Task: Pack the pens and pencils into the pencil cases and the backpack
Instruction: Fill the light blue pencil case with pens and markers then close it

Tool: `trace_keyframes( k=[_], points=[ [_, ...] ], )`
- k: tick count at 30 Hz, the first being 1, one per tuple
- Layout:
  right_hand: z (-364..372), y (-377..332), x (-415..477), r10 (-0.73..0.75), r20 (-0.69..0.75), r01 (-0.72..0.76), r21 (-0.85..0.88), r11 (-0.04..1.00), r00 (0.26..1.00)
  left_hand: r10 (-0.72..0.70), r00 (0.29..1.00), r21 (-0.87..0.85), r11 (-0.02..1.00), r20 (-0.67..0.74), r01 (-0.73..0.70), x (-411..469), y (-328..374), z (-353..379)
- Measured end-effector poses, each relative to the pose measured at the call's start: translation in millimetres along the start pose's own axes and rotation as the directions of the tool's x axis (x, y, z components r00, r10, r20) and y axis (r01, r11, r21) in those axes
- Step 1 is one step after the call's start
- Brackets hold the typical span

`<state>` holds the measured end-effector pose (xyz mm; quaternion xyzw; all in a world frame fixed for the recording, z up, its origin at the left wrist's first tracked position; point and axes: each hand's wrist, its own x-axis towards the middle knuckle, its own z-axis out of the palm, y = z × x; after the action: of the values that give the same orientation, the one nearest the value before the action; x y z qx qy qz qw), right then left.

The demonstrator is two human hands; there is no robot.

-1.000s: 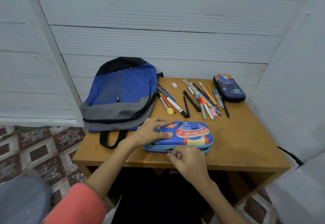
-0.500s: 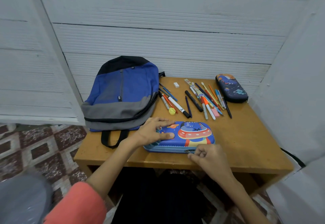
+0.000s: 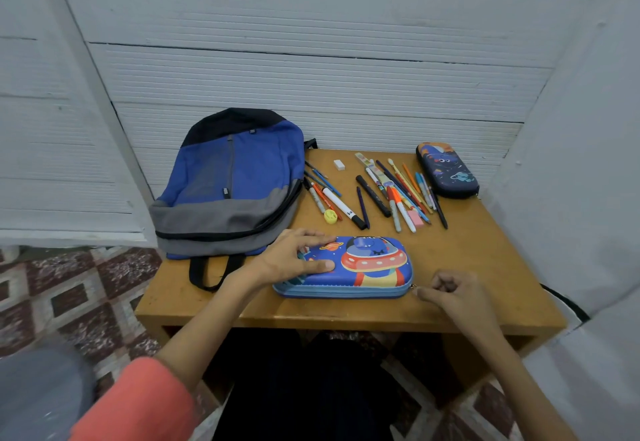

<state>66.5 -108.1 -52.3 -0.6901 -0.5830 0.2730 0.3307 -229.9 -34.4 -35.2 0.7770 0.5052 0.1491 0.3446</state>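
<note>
A blue pencil case with a spaceship picture (image 3: 367,267) lies near the front edge of the wooden table (image 3: 485,260). My left hand (image 3: 294,257) presses flat on its left end. My right hand (image 3: 450,293) pinches the zipper pull at the case's right front corner. Several pens and pencils (image 3: 391,191) lie scattered behind it. A dark blue pencil case (image 3: 446,170) rests at the back right. The blue and grey backpack (image 3: 228,187) lies zipped at the left.
A white eraser (image 3: 339,164), a yellow round eraser (image 3: 330,216) and a pink eraser (image 3: 415,218) lie among the pens. White panel walls close in behind and on the right. Tiled floor shows at the left.
My right hand has slid rightward along the front of the spaceship case, from its middle to the right corner, drawing the zipper pull. The left hand stays pressed on the case.
</note>
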Motion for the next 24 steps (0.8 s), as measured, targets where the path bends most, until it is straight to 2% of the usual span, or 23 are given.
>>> trace_keyframes(
  k=[10,18,24],
  points=[
    [-6.8,-0.4,12.0,0.017,0.012,-0.017,0.031,0.999,1.000,0.018,1.000,0.033,0.999,-0.014,-0.017,-1.9,-0.5,0.5],
    [3.6,-3.6,33.3,0.111,-0.029,-0.111,0.020,0.994,0.993,0.023,1.000,0.052,0.998,-0.010,-0.022,-3.3,1.0,0.3],
    [11.9,-21.0,62.4,0.116,-0.050,-0.118,-0.039,0.992,0.992,0.033,0.999,0.049,0.998,-0.024,-0.032,-4.1,0.1,0.7]
  ],
)
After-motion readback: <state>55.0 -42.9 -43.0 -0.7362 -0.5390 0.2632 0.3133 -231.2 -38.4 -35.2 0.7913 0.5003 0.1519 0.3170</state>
